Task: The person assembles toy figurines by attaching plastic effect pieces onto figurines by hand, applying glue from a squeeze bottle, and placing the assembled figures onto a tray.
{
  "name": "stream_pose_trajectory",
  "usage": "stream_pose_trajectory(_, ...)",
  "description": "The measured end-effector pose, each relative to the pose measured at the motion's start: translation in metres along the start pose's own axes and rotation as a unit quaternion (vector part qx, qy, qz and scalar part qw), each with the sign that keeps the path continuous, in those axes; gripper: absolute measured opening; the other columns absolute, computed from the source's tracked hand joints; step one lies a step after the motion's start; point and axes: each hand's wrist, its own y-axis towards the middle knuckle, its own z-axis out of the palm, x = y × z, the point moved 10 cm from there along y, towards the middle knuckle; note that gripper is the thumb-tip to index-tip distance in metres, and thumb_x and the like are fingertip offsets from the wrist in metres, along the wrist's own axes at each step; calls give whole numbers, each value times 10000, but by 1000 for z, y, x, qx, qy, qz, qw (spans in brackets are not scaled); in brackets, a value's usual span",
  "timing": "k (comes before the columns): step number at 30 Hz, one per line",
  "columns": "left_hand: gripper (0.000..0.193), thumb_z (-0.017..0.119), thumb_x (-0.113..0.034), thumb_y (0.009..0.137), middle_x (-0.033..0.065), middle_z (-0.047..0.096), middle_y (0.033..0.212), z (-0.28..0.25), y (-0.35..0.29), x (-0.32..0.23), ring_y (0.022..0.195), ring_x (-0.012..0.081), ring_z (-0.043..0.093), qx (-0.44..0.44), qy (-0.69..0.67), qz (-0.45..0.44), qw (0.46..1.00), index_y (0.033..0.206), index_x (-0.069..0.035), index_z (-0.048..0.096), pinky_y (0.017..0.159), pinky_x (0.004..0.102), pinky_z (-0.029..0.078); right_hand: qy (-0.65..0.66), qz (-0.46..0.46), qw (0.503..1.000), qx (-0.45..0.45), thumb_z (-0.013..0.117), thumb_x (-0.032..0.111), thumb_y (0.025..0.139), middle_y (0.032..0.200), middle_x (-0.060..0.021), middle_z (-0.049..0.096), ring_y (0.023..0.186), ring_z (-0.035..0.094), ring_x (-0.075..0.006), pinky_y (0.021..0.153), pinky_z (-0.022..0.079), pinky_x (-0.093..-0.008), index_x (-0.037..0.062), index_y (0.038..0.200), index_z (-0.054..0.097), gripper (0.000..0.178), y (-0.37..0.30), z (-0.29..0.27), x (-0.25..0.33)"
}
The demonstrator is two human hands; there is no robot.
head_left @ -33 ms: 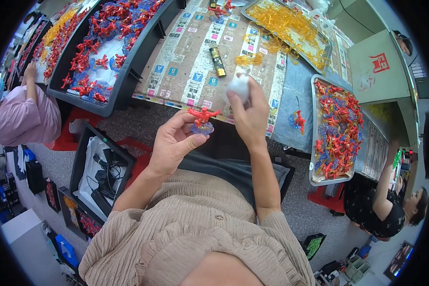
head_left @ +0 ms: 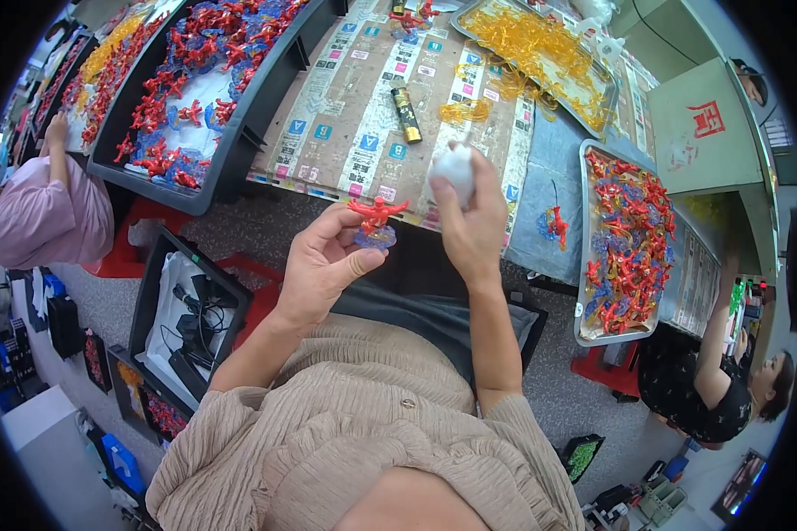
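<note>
Between the thumb and fingers of my left hand (head_left: 321, 257) is a small toy figurine (head_left: 378, 215), red on top with outspread arms, on a translucent blue-purple base. My right hand (head_left: 475, 217) is closed round a white, rounded object (head_left: 452, 170) with a small tip at its top; its exact kind is unclear. That hand is to the right of the figurine, apart from it, above the table's front edge. On the table beyond lie a black-and-gold tube (head_left: 406, 115) and a small heap of yellow translucent strips (head_left: 466, 110).
A dark crate (head_left: 232, 164) of red and blue figurines stands at left. At right are a metal tray (head_left: 584, 239) of similar figurines and a single figurine (head_left: 553, 227). Another tray (head_left: 607, 106) holds yellow strips. People sit on both sides; a box of cables (head_left: 150, 292) is lower left.
My right hand has shifted slightly to the right and down with the white object. My left hand and the figurine have stayed nearly still.
</note>
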Motion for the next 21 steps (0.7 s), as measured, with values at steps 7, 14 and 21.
stream_pose_trajectory(7, 402, 744, 40, 739, 44, 484, 1132, 5, 4, -15, 1034, 128, 557, 7, 83, 67, 994, 1106, 23, 581, 902, 260, 489, 63, 75, 995, -4, 798, 150, 725, 1004, -74, 587, 882, 576, -173, 778, 471, -278, 9, 1158, 562, 512, -67, -59, 17)
stream_pose_trajectory(14, 437, 776, 36, 701, 50, 482, 1126, 19, 3, -21, 1016, 124, 562, 18, 126, 100, 987, 1095, 20, 587, 903, 266, 495, 85, 43, 991, -96, 891, 172, 611, 902, -33, 544, 826, 533, -123, 719, 455, -260, 32, 990, 585, 507, -87, -80, 31)
stream_pose_trajectory(21, 449, 778, 53, 686, 53, 486, 1131, 27, 1, -20, 1019, 131, 565, 24, 125, 95, 987, 1092, 22, 589, 912, 268, 496, 45, -55, 995, -74, 871, 183, 642, 845, -58, 561, 755, 530, -161, 665, 433, -271, 23, 965, 617, 441, -88, -79, 51)
